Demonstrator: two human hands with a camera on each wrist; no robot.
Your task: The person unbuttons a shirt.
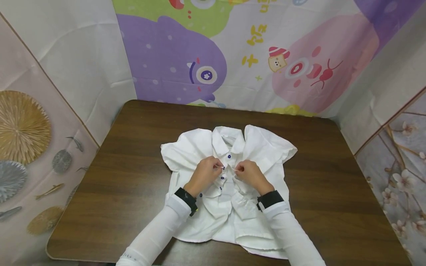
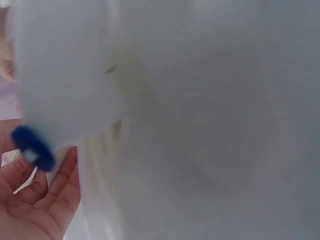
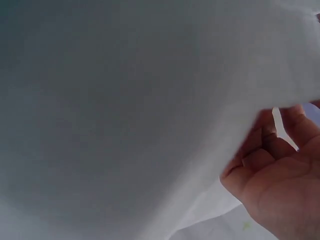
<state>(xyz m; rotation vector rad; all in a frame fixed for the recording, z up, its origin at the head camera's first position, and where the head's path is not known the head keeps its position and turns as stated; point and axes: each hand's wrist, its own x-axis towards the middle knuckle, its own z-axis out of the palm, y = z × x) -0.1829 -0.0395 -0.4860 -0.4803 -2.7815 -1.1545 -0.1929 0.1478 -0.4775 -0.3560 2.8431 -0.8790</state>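
Note:
A white short-sleeved shirt (image 1: 266,142) with a collar (image 1: 229,138) lies front up, its collar toward the far side. The top blue button (image 1: 229,156) sits just below the collar. My left hand (image 1: 206,173) pinches the front edge that bears several blue buttons, with one button right by its fingertips. Opposite it, my right hand (image 1: 252,174) pinches the other front edge. Below the hands the two edges stand apart. White cloth fills most of both wrist views; a blurred blue button (image 2: 34,148) hangs before the left fingers. The right fingertips are partly hidden behind cloth (image 3: 125,125).
The shirt lies on a dark brown wooden table (image 1: 126,177) with rounded corners. Behind it hangs a cartoon-printed cloth (image 1: 166,62). Patterned panels stand at the left (image 1: 30,85) and right (image 1: 399,159). Both wrists wear black bands.

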